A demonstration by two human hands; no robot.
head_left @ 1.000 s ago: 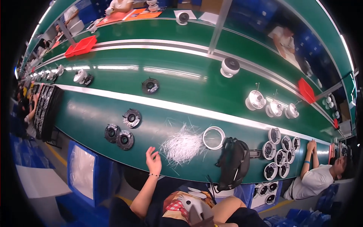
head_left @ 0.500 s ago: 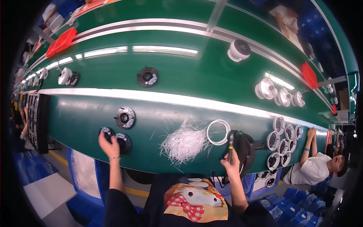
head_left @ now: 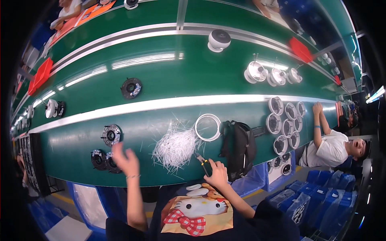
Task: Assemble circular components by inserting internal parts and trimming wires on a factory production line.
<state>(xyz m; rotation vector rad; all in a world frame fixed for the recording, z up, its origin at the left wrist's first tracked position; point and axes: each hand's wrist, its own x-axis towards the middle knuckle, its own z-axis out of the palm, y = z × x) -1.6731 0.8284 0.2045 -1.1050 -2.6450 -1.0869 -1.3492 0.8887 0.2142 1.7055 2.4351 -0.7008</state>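
My left hand [head_left: 127, 161] is raised over the near left of the workbench, fingers apart and nothing in them. Just beyond its fingers lies a black round part [head_left: 111, 135] with a hole in the middle. Two similar dark parts, a left one [head_left: 98, 159] and one partly behind my hand [head_left: 111, 164], sit side by side nearby. My right hand [head_left: 217, 173] is closed round a pair of cutting pliers [head_left: 202, 159] with black and yellow handles. Their jaws point toward a heap of thin clear plastic strips [head_left: 175, 148]. A white ring [head_left: 208, 127] lies beyond the pliers.
A black backpack [head_left: 240, 148] lies right of my right hand. Several white round housings [head_left: 288, 126] stand farther right, near a person in a white shirt [head_left: 333, 148]. A conveyor [head_left: 161, 82] behind carries a black part [head_left: 131, 88] and white units [head_left: 277, 76].
My left hand has let go of a black round part, now beside another, and lifted off with fingers spread. My right hand has brought the pliers left toward the strips. The view has shifted.
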